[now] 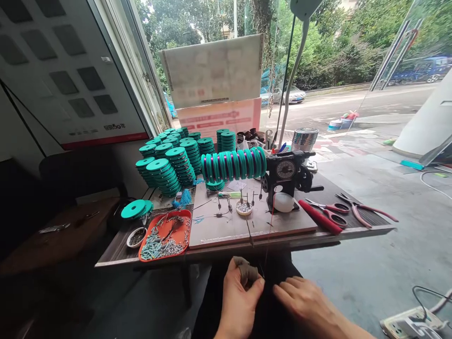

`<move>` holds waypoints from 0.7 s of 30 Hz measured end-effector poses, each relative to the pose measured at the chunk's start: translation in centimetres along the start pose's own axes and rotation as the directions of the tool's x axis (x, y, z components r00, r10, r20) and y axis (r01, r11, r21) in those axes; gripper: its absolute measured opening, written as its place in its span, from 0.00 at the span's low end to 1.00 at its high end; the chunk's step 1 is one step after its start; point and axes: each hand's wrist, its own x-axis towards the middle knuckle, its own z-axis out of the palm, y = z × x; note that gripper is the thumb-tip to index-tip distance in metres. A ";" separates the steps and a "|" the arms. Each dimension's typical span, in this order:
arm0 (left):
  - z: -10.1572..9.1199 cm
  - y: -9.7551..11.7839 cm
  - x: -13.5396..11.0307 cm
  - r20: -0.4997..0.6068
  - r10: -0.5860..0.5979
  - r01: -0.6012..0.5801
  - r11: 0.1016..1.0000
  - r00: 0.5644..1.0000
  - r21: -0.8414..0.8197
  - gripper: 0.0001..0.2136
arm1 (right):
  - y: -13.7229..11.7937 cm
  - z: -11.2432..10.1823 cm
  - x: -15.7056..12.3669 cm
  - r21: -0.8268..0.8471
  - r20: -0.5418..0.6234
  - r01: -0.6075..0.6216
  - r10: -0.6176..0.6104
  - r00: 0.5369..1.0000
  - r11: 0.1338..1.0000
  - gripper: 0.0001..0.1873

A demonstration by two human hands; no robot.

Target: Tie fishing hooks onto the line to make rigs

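My left hand (242, 301) is below the table's front edge, with thumb and forefinger pinched together. A grey-brown wrapping (249, 272) covers part of its fingers. A thin reddish line (271, 221) runs down from near the black hand-cranked winder (287, 174) to the pinched fingertips. To the right, my right hand (300, 296) has curled fingers; anything inside them is hidden. Green spools (233, 165) with purplish line sit in a row on the winder's shaft. A white rounded piece (283, 202) is at its base.
Stacks of green spools (164, 176) stand at back left. An orange tray (189, 235) holds small metal and blue-green parts. A bead dish (243, 207) sits on the board (212, 230). Scissors (335, 214), pliers (360, 209) and a red-handled tool (319, 216) lie right.
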 end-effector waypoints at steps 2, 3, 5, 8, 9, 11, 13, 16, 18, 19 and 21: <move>0.1 0.1 0.1 0.052 -0.100 0.100 0.995 0.994 0.003 0.06 | 0.5 0.1 0.0 -0.016 0.018 0.008 -0.007 1.000 1.000 0.13; 0.1 0.1 0.2 0.077 -0.153 0.153 0.988 0.985 0.006 0.05 | 0.6 0.2 0.0 -0.023 0.024 0.017 -0.016 1.000 1.000 0.14; 0.2 0.2 0.2 0.098 -0.202 0.201 0.979 0.975 0.011 0.04 | 0.6 0.5 -0.1 -0.033 0.037 0.039 -0.038 0.999 0.999 0.14; 0.3 -0.4 -0.1 0.016 -0.037 0.035 0.994 0.999 0.106 0.06 | -0.2 0.1 0.0 -0.032 0.048 0.094 -0.092 0.995 0.995 0.13; 0.4 -0.8 -0.3 -0.028 0.085 -0.079 0.981 0.996 0.176 0.07 | -0.5 -0.4 0.4 -0.029 0.043 0.120 -0.118 0.992 0.992 0.12; 0.5 -1.9 -0.7 -0.097 0.381 -0.329 0.881 0.919 0.340 0.07 | -0.8 -2.0 2.0 -0.010 0.060 0.190 -0.189 0.980 0.982 0.11; 0.6 -3.0 -1.1 -0.150 0.615 -0.498 0.738 0.774 0.457 0.07 | -0.7 -4.0 4.6 0.035 0.150 0.265 -0.267 0.952 0.964 0.08; 0.7 -4.1 -1.3 -0.235 0.766 -0.567 0.612 0.598 0.551 0.08 | 0.1 -5.9 9.4 0.169 0.328 0.352 -0.390 0.861 0.920 0.05; 0.6 -4.3 -1.3 -0.266 0.784 -0.562 0.597 0.561 0.573 0.09 | 0.7 -6.1 12.1 0.258 0.360 0.372 -0.446 0.819 0.892 0.07; 0.5 -4.3 -1.3 -0.275 0.787 -0.551 0.592 0.552 0.588 0.10 | 0.9 -5.8 13.2 0.292 0.366 0.375 -0.465 0.806 0.880 0.07; 0.0 -4.1 -1.1 -0.271 0.813 -0.527 0.550 0.515 0.648 0.11 | 1.0 -4.9 14.8 0.338 0.370 0.372 -0.486 0.792 0.865 0.08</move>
